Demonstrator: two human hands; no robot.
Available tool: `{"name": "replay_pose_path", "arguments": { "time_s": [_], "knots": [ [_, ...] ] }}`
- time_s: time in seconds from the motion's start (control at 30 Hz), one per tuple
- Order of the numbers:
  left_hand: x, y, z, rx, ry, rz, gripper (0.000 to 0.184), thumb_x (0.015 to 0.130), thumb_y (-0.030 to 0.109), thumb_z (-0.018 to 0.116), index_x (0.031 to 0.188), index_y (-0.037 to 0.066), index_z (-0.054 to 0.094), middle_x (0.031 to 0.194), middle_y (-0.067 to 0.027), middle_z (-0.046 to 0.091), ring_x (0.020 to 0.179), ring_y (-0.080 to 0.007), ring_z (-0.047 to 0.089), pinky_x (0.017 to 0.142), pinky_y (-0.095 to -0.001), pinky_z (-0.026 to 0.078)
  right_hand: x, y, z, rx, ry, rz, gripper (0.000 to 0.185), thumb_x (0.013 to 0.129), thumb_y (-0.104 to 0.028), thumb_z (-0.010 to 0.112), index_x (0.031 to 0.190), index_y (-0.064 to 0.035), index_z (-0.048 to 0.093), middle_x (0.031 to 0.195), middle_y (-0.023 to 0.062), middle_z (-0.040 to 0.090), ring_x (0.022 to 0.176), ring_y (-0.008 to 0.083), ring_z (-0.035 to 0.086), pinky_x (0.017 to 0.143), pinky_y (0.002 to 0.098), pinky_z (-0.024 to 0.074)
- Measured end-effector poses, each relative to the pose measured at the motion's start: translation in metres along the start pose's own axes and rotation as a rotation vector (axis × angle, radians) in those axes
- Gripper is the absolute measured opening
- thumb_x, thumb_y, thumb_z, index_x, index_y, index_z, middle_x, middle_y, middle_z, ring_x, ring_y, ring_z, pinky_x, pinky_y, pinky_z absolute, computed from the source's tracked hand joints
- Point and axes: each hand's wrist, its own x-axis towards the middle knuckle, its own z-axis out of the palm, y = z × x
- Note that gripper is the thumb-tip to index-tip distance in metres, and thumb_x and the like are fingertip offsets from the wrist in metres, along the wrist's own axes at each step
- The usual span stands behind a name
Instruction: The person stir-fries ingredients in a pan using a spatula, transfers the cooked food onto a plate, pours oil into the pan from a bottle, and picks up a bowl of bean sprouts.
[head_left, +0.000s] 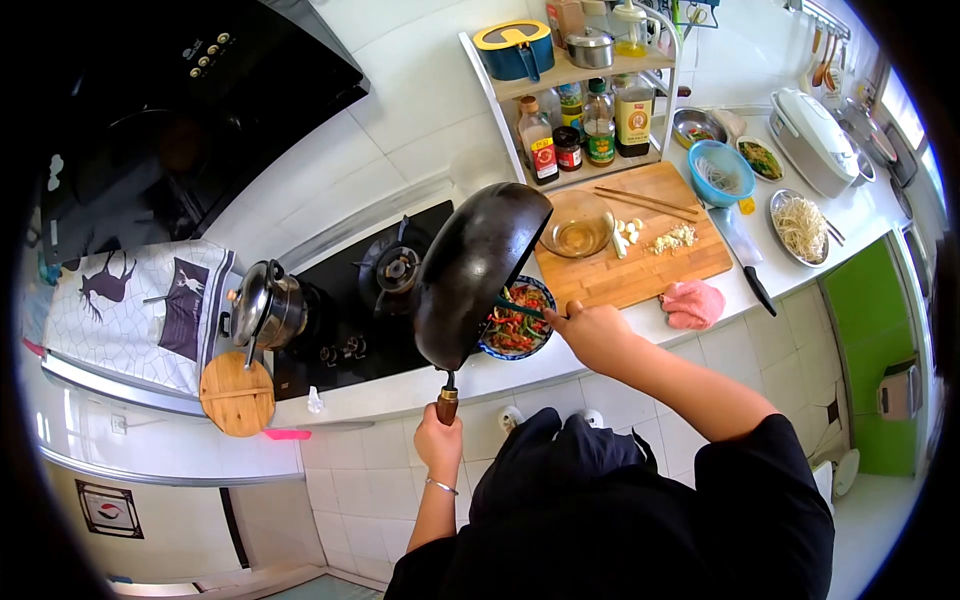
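Note:
My left hand (438,438) is wrapped round the wooden handle of a dark wok (475,260). The wok is tipped steeply on its side, its underside toward the stove and its mouth over a blue-patterned bowl (547,345). Red and green food pieces (518,325), like sliced peppers, lie in that bowl. My right hand (592,335) closes on a thin dark-green utensil (522,308), which points into the wok's mouth above the bowl. Its working end is hidden by the wok, so its kind is unclear.
Behind the bowl lies a wooden cutting board (640,275) with a glass bowl (577,228), chopsticks (645,203) and chopped garlic (672,238). A knife (745,260) and pink cloth (692,303) are to the right. Left are a gas burner (397,268) and steel pot (270,305).

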Motion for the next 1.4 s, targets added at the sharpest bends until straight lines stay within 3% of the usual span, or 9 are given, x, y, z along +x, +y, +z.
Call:
{"name": "replay_pose_path", "arguments": {
  "time_s": [0.2,0.3,0.47,0.67,0.87,1.0,1.4],
  "knots": [
    [0.0,0.001,-0.004,-0.003,0.018,0.019,0.019,0.068,0.015,0.063,0.085,0.009,0.057,0.07,-0.0148,0.062,0.064,-0.0361,0.059,0.058,-0.0445,0.046,-0.019,0.013,-0.011,-0.012,-0.059,-0.033,0.052,0.079,-0.008,0.052,0.13,-0.0071,0.044,0.096,0.0153,0.057,0.07,0.0258,0.063,0.055,0.0341,0.0496],
    [0.0,0.005,-0.006,0.015,0.025,0.002,0.018,0.069,0.015,0.064,0.085,0.009,0.057,0.069,-0.0144,0.062,0.064,-0.0357,0.059,0.057,-0.0439,0.046,-0.011,0.014,-0.009,0.034,0.044,-0.019,0.05,0.08,-0.008,0.051,0.129,-0.0083,0.044,0.099,0.0164,0.057,0.071,0.0264,0.064,0.056,0.0347,0.0499],
    [0.002,0.006,-0.01,0.015,0.023,0.008,0.018,0.069,0.015,0.064,0.085,0.009,0.057,0.07,-0.0145,0.062,0.065,-0.0354,0.06,0.058,-0.0439,0.046,-0.02,0.012,-0.01,-0.003,-0.042,-0.012,0.049,0.08,-0.008,0.05,0.128,-0.0084,0.046,0.096,0.0159,0.058,0.072,0.026,0.064,0.057,0.0346,0.0497],
    [0.004,0.01,-0.012,0.042,0.036,0.009,0.018,0.07,0.015,0.064,0.086,0.009,0.058,0.071,-0.0146,0.063,0.065,-0.0355,0.06,0.058,-0.0441,0.047,-0.002,0.016,0.0,-0.001,0.083,-0.02,0.05,0.08,-0.01,0.051,0.129,-0.0084,0.044,0.096,0.0156,0.058,0.073,0.0261,0.064,0.058,0.0335,0.0502],
    [0.011,0.013,-0.017,0.058,0.046,0.007,0.018,0.069,0.014,0.064,0.086,0.009,0.058,0.071,-0.0147,0.063,0.065,-0.0358,0.06,0.058,-0.044,0.047,-0.032,0.018,-0.018,-0.007,0.001,-0.012,0.051,0.079,-0.009,0.053,0.129,-0.0073,0.044,0.098,0.0162,0.058,0.072,0.026,0.064,0.055,0.0332,0.05],
    [0.011,0.013,-0.017,0.079,0.044,0.014,0.018,0.069,0.013,0.063,0.086,0.009,0.058,0.07,-0.0146,0.063,0.065,-0.0357,0.06,0.058,-0.0438,0.047,-0.019,0.017,-0.009,0.021,0.07,-0.012,0.051,0.079,-0.009,0.053,0.129,-0.0067,0.044,0.097,0.0161,0.057,0.07,0.0259,0.064,0.055,0.0332,0.0499],
    [0.01,0.013,-0.014,0.045,0.02,0.008,0.023,0.067,0.013,0.064,0.089,0.01,0.057,0.072,-0.0151,0.063,0.066,-0.0364,0.06,0.059,-0.0447,0.047,-0.028,0.018,0.003,0.006,0.033,-0.015,0.053,0.077,-0.006,0.053,0.129,-0.0082,0.044,0.091,0.014,0.056,0.07,0.0271,0.063,0.055,0.0358,0.0495]
  ]
}}
